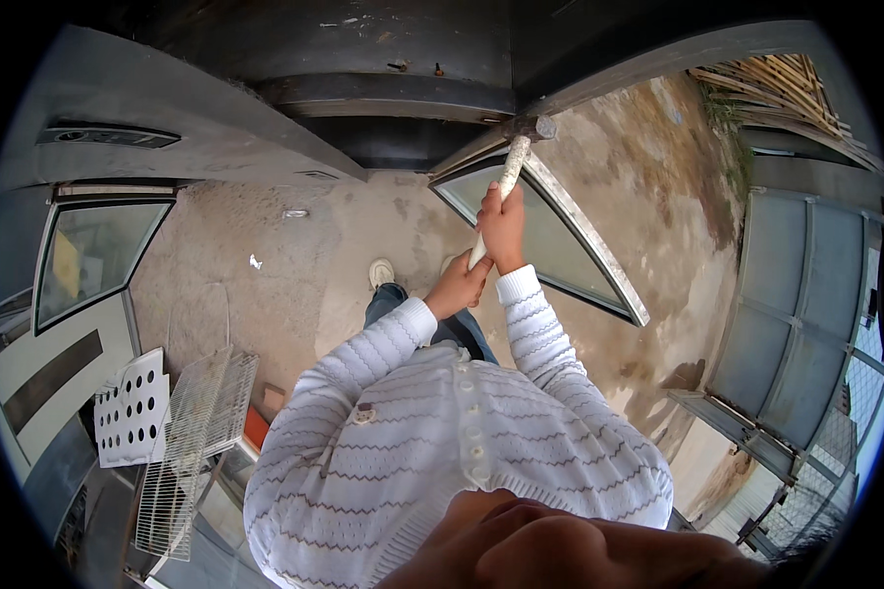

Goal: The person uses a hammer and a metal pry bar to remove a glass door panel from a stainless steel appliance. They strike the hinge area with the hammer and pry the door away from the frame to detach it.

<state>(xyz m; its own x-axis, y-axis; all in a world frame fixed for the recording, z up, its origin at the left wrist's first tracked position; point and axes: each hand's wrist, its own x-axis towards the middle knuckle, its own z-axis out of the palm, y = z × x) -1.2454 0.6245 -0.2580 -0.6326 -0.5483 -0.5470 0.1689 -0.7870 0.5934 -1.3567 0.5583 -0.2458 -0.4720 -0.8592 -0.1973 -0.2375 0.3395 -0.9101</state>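
Both of my hands are wrapped round a hammer [512, 167] with a pale, worn handle and a dark metal head. Low on the handle, close to my body, is my left hand [454, 285]. My right hand [502, 228] grips farther up, near the middle. The hammer's head rests at or just in front of the lower corner of a dark metal cabinet frame [393, 93]; whether it touches cannot be told. Below the head, a glass door panel with a light metal edge [584, 236] stands open beside my right hand.
A second glass panel [103, 257] is at the left. Wire racks [192, 442] and a white board with round holes [133, 407] lie lower left. A blue-grey metal gate [796, 304] stands right, with bamboo poles [781, 93] beyond. Small litter [255, 261] lies on the concrete floor.
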